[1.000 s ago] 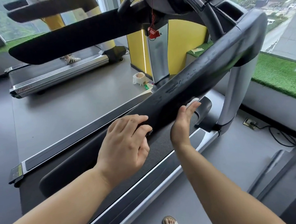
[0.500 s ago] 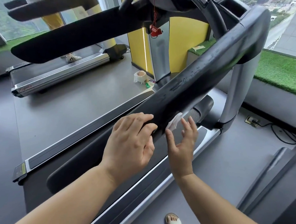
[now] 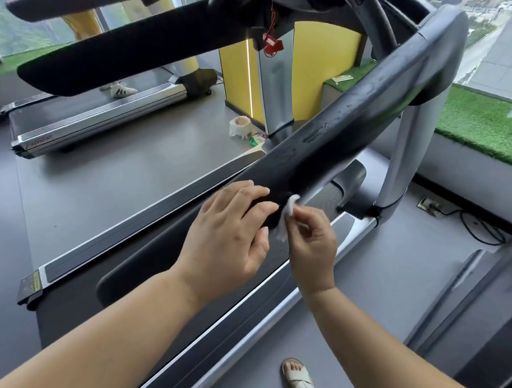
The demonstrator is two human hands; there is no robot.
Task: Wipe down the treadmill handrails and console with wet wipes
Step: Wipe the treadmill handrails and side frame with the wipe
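At the smooth black handrail (image 3: 364, 121), left hand (image 3: 230, 234) clasps it; right hand (image 3: 311, 244) pinches a crumpled white wipe (image 3: 288, 211).

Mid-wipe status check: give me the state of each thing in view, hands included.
near handrail: damp-looking streaks on top, held at its lower end.
wet wipe: crumpled, pinched, touching the near handrail's edge.
left hand: fingers curled over the near handrail.
right hand: pinching the wet wipe.
red safety key: hanging on its cord.
power cable: runs from the floor socket.
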